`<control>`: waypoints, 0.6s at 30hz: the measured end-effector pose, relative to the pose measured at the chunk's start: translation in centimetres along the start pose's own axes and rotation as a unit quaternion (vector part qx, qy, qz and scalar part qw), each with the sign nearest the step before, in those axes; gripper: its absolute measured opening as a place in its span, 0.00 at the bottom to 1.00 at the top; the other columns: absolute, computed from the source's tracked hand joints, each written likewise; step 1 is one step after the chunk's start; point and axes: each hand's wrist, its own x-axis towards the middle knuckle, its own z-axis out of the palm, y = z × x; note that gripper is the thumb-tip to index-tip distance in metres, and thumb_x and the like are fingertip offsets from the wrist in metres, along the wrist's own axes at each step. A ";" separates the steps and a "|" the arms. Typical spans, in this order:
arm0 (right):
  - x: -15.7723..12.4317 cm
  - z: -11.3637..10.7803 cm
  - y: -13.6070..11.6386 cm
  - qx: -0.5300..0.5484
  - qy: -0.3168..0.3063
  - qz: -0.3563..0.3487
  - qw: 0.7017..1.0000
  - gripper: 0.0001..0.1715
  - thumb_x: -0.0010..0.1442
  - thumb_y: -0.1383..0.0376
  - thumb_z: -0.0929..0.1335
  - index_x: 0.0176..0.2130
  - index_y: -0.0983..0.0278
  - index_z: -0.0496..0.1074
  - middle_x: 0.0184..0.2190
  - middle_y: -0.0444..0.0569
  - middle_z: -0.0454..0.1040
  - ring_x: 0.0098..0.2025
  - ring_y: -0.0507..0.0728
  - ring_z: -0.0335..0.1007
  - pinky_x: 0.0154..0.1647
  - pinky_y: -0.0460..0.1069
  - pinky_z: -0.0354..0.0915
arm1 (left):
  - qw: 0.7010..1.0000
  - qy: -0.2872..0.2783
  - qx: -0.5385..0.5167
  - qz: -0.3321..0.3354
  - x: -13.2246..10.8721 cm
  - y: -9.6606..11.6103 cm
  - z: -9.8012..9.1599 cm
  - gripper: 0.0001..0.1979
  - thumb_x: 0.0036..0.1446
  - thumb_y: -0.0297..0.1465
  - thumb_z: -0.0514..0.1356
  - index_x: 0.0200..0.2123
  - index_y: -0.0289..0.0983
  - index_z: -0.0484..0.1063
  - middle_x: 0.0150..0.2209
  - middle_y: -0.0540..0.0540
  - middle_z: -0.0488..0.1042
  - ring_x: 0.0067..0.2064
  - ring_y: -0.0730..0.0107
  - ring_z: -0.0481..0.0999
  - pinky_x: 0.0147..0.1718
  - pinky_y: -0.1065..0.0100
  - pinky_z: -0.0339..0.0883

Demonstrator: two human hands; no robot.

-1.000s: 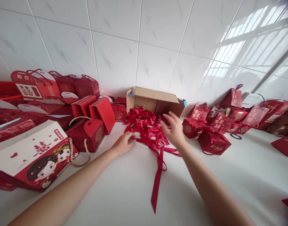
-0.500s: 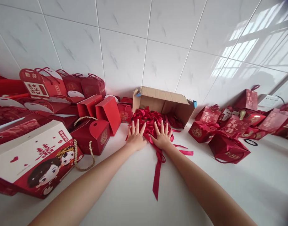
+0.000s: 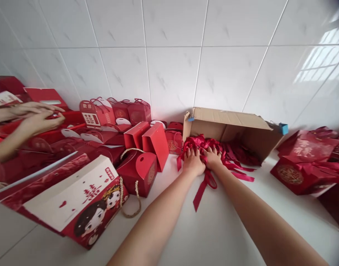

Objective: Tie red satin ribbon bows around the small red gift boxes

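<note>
A heap of red ribbons (image 3: pixel 233 153) spills from the mouth of a brown cardboard box (image 3: pixel 236 123) lying on its side against the tiled wall. My left hand (image 3: pixel 193 162) and my right hand (image 3: pixel 213 159) lie side by side on the front of the heap, palms down, fingers stretched out and pressed onto the ribbons. One loose ribbon end (image 3: pixel 200 192) trails toward me between my forearms on the white surface.
Red gift boxes and bags (image 3: pixel 147 147) crowd the left side, with a large white-and-red box with cartoon figures (image 3: pixel 78 203) nearest. More red boxes (image 3: pixel 302 173) sit at the right. Another person's hands (image 3: pixel 36 116) handle something red at the far left.
My two hands have come together on the ribbon heap and pushed it toward the box mouth. The view swung left, and another person's hands came into sight.
</note>
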 end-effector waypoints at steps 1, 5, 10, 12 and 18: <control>0.0 -0.1 0.0 0.018 0.006 -0.013 1.000 0.29 0.59 0.59 0.62 0.59 0.60 0.61 0.59 0.60 0.57 0.62 0.73 0.46 0.57 0.69 0.46 | 1.000 0.000 -0.001 -0.002 -0.1 -0.1 0.0 0.36 0.55 0.35 0.50 0.65 0.28 0.45 0.66 0.31 0.47 0.67 0.48 0.41 0.63 0.50 0.39; -0.9 -0.5 0.0 0.117 0.046 -0.049 0.991 0.14 0.59 0.65 0.63 0.42 0.69 0.73 0.45 0.61 0.70 0.50 0.63 0.63 0.52 0.57 0.58 | 1.000 0.018 -0.016 0.010 -0.9 -0.1 -0.5 0.40 0.54 0.35 0.53 0.66 0.33 0.38 0.67 0.36 0.41 0.67 0.47 0.40 0.63 0.51 0.42; -2.2 -0.6 0.7 0.271 0.078 0.011 0.959 0.12 0.61 0.61 0.66 0.37 0.69 0.71 0.36 0.47 0.72 0.37 0.54 0.70 0.40 0.51 0.68 | 0.997 0.041 -0.053 0.036 -1.6 0.1 -0.9 0.26 0.55 0.36 0.54 0.57 0.37 0.62 0.63 0.38 0.57 0.67 0.46 0.41 0.62 0.49 0.42; -2.5 -0.5 1.1 0.336 0.103 0.062 0.934 0.15 0.62 0.59 0.66 0.41 0.69 0.70 0.38 0.46 0.72 0.38 0.54 0.70 0.37 0.51 0.69 | 0.994 0.052 -0.083 0.037 -1.4 0.2 -1.0 0.19 0.56 0.34 0.54 0.51 0.35 0.68 0.57 0.36 0.65 0.65 0.48 0.47 0.61 0.48 0.44; -3.0 -0.5 1.5 0.506 0.146 0.174 0.832 0.17 0.63 0.60 0.65 0.48 0.67 0.67 0.45 0.51 0.70 0.41 0.55 0.70 0.40 0.52 0.70 | 0.963 0.078 -0.247 0.075 -1.5 0.3 -2.4 0.08 0.56 0.33 0.58 0.32 0.33 0.71 0.39 0.45 0.73 0.46 0.65 0.70 0.51 0.55 0.60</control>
